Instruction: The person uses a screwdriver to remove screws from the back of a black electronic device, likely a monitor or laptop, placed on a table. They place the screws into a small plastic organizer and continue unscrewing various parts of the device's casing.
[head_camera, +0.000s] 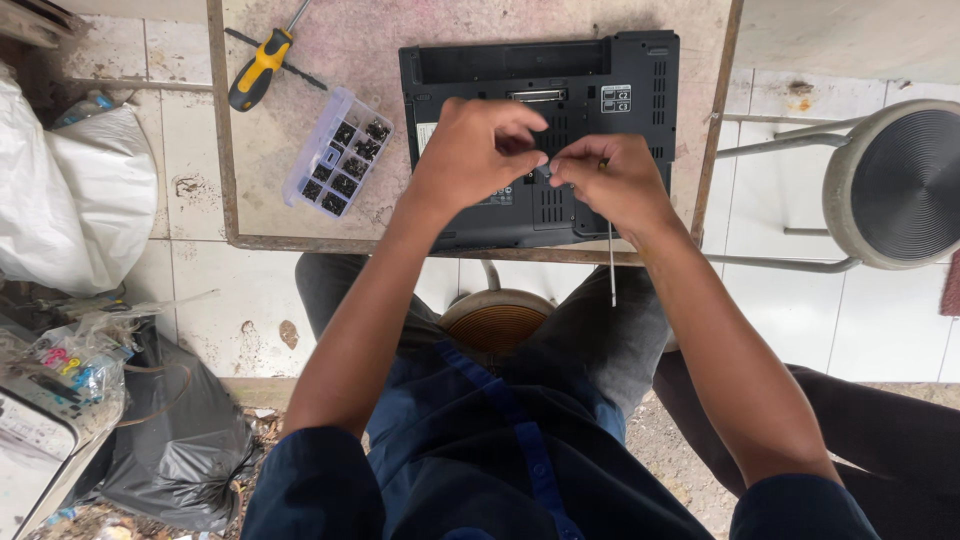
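Near the top centre of the frame, a black laptop (560, 90) lay bottom-up on a worn table (300, 170). Both hands met above its middle. The left hand (470, 155) had its fingers curled in, thumb and forefinger pinched together; whatever sat between them was too small to tell. The right hand (615, 180) was closed around a thin screwdriver shaft (612, 265), which pointed down toward the lower centre of the frame. To the upper left lay a clear screw organiser box (338, 152) and, above it, a yellow-handled screwdriver (258, 68). A round stool (895, 180) stood at the right edge.
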